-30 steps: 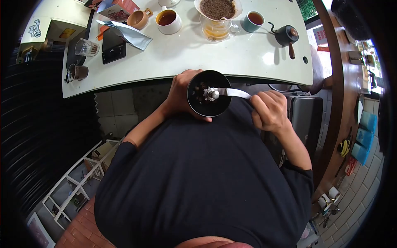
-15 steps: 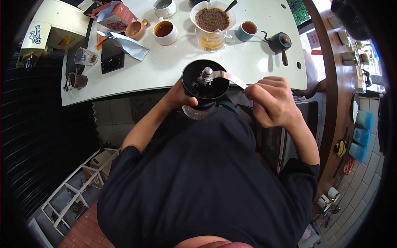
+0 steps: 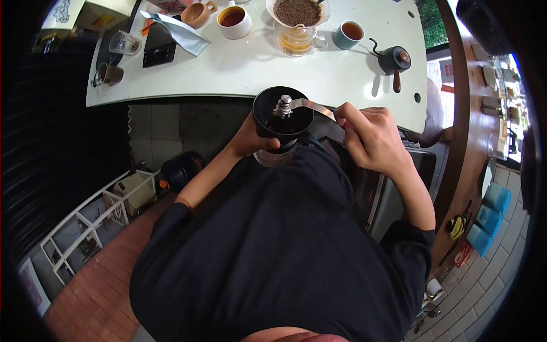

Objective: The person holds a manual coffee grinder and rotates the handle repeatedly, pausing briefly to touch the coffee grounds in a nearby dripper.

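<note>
A black hand coffee grinder [image 3: 264, 114] with a clear jar below it is held close to my torso, just off the table's front edge. Dark beans show inside its open top. My left hand [image 3: 256, 138] is wrapped round the grinder's body, thumb at the front. My right hand [image 3: 373, 137] is closed at the outer end of the metal crank [image 3: 310, 105]; the knob is hidden by the fingers. Beyond them, a glass dripper server [image 3: 295, 41] carries a filter of wet coffee grounds [image 3: 297, 11].
On the white table [image 3: 228, 77] stand a white mug [image 3: 235, 24], a teal cup [image 3: 348, 35], a black kettle [image 3: 393, 59], a silver bag [image 3: 185, 35], a black scale [image 3: 159, 53] and two glasses at the left. A wooden counter [image 3: 458, 159] runs along the right.
The view has shifted, so the table sits higher and more floor shows at the left. My right hand and the crank have shifted slightly; both hands keep their hold.
</note>
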The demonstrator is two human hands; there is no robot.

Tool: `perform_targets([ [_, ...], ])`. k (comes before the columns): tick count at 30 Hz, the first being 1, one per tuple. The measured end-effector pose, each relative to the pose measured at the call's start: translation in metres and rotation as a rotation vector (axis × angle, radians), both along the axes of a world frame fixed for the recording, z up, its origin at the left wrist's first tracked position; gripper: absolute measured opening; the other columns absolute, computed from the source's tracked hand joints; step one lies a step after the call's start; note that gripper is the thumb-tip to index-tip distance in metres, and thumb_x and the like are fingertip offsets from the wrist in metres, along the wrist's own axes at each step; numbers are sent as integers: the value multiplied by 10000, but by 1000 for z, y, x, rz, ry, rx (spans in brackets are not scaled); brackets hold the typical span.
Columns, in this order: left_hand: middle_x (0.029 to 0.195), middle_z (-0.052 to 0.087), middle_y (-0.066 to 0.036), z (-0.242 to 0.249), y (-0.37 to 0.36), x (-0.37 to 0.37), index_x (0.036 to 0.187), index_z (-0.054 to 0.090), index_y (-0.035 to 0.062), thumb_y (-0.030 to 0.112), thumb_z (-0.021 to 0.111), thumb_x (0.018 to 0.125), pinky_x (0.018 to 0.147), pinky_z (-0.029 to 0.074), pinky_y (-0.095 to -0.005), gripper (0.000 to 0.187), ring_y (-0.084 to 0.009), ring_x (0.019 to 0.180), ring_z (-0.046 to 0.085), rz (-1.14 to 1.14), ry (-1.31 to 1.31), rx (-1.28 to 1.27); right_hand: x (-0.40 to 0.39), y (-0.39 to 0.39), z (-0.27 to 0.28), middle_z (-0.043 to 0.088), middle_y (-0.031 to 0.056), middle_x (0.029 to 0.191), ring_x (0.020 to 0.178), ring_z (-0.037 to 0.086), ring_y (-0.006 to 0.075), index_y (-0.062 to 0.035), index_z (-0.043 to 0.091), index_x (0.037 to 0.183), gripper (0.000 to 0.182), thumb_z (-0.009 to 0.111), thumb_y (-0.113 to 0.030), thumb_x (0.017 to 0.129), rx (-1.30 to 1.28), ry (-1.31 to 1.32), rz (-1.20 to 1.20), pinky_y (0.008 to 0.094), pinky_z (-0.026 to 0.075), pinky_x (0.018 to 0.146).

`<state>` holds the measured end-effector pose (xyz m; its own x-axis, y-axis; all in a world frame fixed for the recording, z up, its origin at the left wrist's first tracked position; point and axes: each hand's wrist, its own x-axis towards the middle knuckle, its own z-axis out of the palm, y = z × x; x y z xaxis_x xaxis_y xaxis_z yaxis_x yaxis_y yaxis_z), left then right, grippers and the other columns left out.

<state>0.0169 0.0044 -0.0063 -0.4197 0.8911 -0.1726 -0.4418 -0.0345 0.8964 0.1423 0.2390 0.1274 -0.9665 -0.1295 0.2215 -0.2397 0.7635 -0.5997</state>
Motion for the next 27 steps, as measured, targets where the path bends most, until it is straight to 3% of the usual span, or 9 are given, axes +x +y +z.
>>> perform_targets([
  [10, 1274, 562, -70, 11, 9, 45, 1362, 432, 28, 630, 895, 507, 1018, 432, -353, 1144, -178, 1179, 550, 61, -10, -74, 26, 14, -12, 559, 81, 548, 477, 567, 313, -79, 507, 1028, 238, 582, -44, 805, 23, 6, 40, 399, 414, 458],
  [15, 1239, 571, -58, 5, 8, 44, 1342, 448, 25, 627, 898, 504, 1001, 438, -340, 1126, -168, 1151, 555, 8, 116, -85, 26, 23, -20, 574, 87, 565, 492, 577, 307, -101, 503, 1037, 273, 590, -48, 784, 12, -46, 14, 398, 415, 459],
  [18, 1231, 574, -56, 18, 8, 51, 1329, 457, 22, 609, 911, 499, 997, 440, -342, 1113, -168, 1142, 556, 103, 108, -174, 25, 23, -26, 565, 76, 565, 488, 575, 296, -103, 514, 1025, 292, 605, -52, 753, 46, -35, 37, 393, 421, 458],
  [23, 1221, 582, -58, 19, -4, 47, 1316, 467, 22, 531, 938, 499, 1002, 443, -346, 1072, -173, 1140, 559, 140, 144, -212, 28, 10, -18, 447, 17, 532, 439, 543, 216, -121, 544, 973, 261, 628, -98, 727, 275, 147, 146, 353, 410, 423],
  [27, 1233, 584, -67, 30, -14, 39, 1313, 471, 19, 500, 951, 480, 1003, 443, -347, 1075, -183, 1141, 562, 125, 143, -222, 23, 2, -4, 368, -10, 520, 401, 429, 140, -141, 564, 859, 154, 604, -117, 712, 391, 306, 237, 302, 359, 399],
])
